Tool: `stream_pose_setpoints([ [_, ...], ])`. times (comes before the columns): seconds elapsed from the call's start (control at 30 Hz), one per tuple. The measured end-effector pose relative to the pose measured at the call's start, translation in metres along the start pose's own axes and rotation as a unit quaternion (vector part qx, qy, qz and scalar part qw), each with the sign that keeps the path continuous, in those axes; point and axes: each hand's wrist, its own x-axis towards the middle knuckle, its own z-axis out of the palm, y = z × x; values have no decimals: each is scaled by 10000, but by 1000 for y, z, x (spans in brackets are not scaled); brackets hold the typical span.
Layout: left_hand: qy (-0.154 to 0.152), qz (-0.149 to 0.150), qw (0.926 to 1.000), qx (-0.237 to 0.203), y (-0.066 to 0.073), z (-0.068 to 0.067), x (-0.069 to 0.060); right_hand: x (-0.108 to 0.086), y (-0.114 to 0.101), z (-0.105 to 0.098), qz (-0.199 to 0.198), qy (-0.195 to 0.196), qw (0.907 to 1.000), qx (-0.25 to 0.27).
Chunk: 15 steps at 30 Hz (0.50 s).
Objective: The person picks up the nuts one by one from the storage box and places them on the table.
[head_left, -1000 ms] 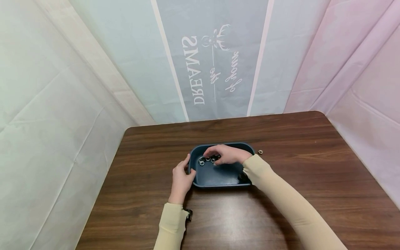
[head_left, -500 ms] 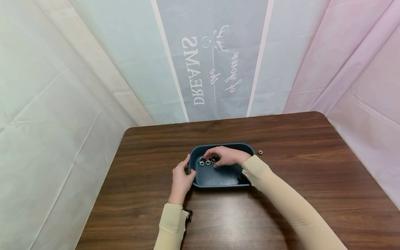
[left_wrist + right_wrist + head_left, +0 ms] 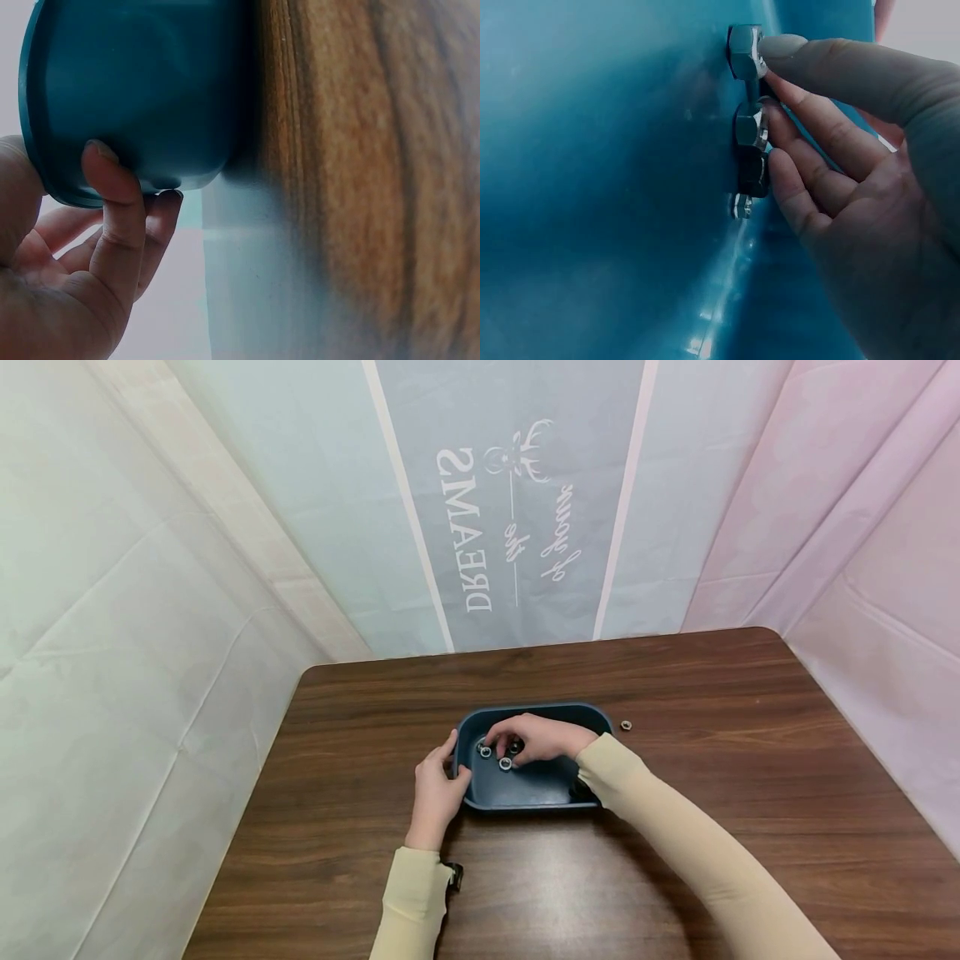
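the blue tray (image 3: pixel 480 797) stands well in from both side edges of the brown surface (image 3: pixel 352 785), rim open above. the left hand (image 3: pixel 437 787) grips its left end; the right hand's (image 3: pixel 536 737) thumb touches a nut (image 3: pixel 506 764) inside, clamped or not i cannot tell. pale walls (image 3: pixel 120 610) flank the surface.

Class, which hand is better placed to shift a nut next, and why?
Probably the right hand: its fingers are at the nuts, while the left hand holds the tray.
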Motion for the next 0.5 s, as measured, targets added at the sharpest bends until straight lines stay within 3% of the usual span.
stream_pose_setpoints([
  [0.5,-12,109,9999,-84,0,0,-1,5,2,6,-86,-115,9987,-489],
])
